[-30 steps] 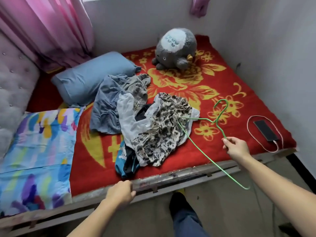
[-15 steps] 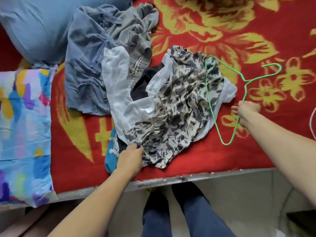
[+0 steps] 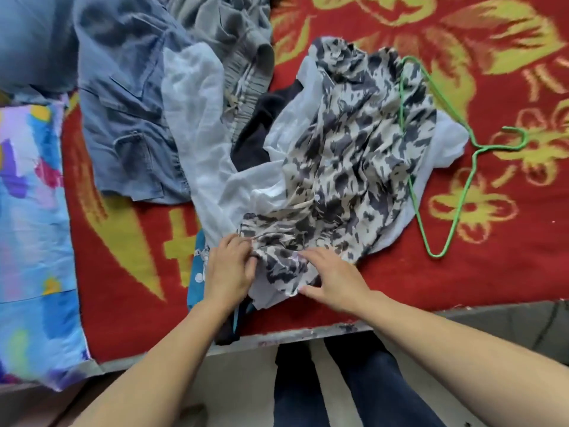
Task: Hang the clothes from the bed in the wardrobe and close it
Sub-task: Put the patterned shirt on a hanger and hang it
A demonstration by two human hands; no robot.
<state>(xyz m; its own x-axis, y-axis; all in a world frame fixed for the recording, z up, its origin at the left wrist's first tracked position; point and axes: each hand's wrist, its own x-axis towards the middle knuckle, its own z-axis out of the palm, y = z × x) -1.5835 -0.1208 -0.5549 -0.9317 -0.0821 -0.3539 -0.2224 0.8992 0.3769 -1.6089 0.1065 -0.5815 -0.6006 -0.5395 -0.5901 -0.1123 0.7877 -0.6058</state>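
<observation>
- The bed (image 3: 400, 288) fills most of the view, covered by a red blanket with yellow flowers; its grey metal frame edge (image 3: 308, 332) runs along the near side.
- A bright multicoloured cloth (image 3: 34, 226) lies over the left part of the bed, with a blue pillow (image 3: 34, 41) above it at the far left corner.
- The clothes lie in a loose heap in the middle of the bed.
- A black-and-beige print garment (image 3: 348, 155) lies on top at the right of the heap, its hem nearest the bed edge.
- A blue denim garment (image 3: 123, 118) lies at the left of the heap, with a grey garment (image 3: 234, 35) beyond it.
- A thin white garment (image 3: 197, 118) lies between the denim and the print, partly under the print.
- A dark garment (image 3: 261, 134) shows in the gap between them, and a teal garment (image 3: 198, 266) peeks out beside the left wrist.
- The person's legs in dark trousers (image 3: 369, 389) stand on the floor against the frame.
- A green wire hanger (image 3: 476, 149) lies flat on the bed at the right, one arm across the print garment and its hook on the blanket; neither hand touches it.
- The left hand (image 3: 229, 269) has its fingers curled into the bunched hem of the print garment, gripping it.
- The right hand (image 3: 332, 278) rests just beside it on the same hem, fingers nearly straight on top of the cloth and thumb at its edge.
</observation>
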